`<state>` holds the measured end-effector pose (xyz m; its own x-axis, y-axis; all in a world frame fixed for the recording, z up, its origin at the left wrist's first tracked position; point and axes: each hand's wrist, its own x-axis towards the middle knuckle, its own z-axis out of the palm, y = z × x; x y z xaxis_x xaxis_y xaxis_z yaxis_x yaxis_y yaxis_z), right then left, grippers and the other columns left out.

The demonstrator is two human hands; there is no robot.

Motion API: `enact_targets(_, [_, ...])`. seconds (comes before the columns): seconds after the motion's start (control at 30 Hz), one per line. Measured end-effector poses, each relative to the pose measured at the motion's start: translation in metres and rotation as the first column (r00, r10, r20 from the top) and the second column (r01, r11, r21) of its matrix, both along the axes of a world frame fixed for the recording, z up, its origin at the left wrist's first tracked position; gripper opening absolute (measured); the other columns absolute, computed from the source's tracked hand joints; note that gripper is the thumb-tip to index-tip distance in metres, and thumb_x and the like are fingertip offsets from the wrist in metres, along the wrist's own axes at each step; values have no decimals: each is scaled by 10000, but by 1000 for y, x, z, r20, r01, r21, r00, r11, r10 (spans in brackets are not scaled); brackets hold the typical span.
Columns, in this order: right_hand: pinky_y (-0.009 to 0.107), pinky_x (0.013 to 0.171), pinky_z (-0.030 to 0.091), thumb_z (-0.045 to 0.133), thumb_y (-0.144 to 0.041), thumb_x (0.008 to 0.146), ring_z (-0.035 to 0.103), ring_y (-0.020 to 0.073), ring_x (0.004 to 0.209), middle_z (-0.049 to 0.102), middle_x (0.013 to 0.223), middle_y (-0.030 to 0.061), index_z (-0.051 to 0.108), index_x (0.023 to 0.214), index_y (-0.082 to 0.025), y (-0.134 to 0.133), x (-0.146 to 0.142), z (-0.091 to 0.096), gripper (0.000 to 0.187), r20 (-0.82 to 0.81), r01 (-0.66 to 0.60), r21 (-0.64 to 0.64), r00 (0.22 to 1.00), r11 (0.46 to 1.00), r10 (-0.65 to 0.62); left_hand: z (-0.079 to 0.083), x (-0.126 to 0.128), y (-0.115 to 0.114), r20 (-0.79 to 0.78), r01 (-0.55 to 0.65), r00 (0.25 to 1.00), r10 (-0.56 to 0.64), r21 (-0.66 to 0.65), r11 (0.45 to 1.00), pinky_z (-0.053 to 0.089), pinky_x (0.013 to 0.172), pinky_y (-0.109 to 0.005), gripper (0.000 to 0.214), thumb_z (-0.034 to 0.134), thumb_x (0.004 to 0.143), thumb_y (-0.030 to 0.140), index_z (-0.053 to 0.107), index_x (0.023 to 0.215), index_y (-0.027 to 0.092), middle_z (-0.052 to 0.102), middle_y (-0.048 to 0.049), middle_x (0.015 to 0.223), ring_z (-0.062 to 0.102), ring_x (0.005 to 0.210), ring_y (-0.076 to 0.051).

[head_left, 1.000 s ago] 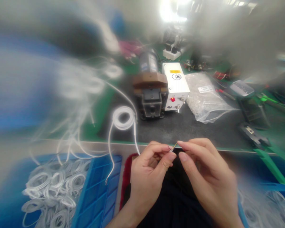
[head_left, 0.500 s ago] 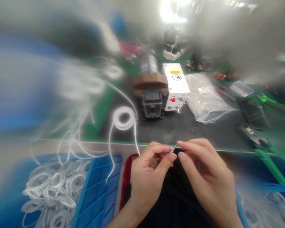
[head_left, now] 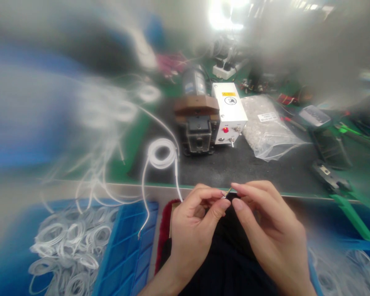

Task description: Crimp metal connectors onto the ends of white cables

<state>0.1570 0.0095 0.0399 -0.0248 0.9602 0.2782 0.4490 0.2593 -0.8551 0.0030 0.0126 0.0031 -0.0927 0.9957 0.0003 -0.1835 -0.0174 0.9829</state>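
My left hand (head_left: 197, 222) pinches the end of a white cable (head_left: 177, 181) between thumb and forefinger. Thin coloured wires (head_left: 227, 191), one of them yellowish, stick out past the fingertips. My right hand (head_left: 267, 230) is close on the right, its forefinger at the tip of the yellowish wire and its thumb a little apart below. Whether the right fingers grip the wire is too small to make out. The cable runs up to a white coil (head_left: 162, 153) on the black mat (head_left: 234, 168). Its other end hangs over the table edge, with bare wire tips.
Behind the hands stands a machine with a motor (head_left: 197, 119) and a white control box (head_left: 230, 111). A clear bag (head_left: 268, 127) of small parts lies right of it, then green-handled pliers (head_left: 351, 213). Blue crates (head_left: 129, 246) of coiled cables flank my lap.
Both hands stay almost in place at the wire ends. The yellowish wire leans slightly more to the right, and the view has shifted a little.
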Motion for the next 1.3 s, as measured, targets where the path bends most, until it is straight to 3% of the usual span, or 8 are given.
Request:
enact_targets(0.7, [258, 676, 552, 691, -154, 1046, 699, 138, 869, 680, 1121, 30, 763, 1252, -282, -2, -1, 2, 253, -49, -13, -34, 999, 999, 12, 0, 0, 1, -5, -9, 1000, 9, -6, 1000, 535, 643, -186, 61, 815, 963, 175, 778, 963, 223, 681, 19, 880, 659, 733, -97])
enact_targets(1.13, [245, 712, 523, 708, -177, 1048, 673, 143, 895, 663, 1048, 6, 731, 1137, -276, -3, 0, -2, 135, -169, -23, -110, 986, 994, 4, 2, -2, 2, -3, -7, 1000, 7, 2, 1000, 542, 622, -186, 58, 812, 966, 171, 775, 967, 217, 684, 15, 887, 675, 708, -97])
enact_targets(1.3, [241, 696, 506, 723, -182, 1036, 646, 155, 881, 659, 981, 0, 706, 1009, -260, -1, -1, -3, 85, -190, -29, -143, 982, 989, 1, 1, -2, 1, -1, -1, 1000, 1, 2, 1000, 550, 626, -198, 57, 812, 964, 165, 782, 971, 213, 686, 6, 887, 672, 711, -107])
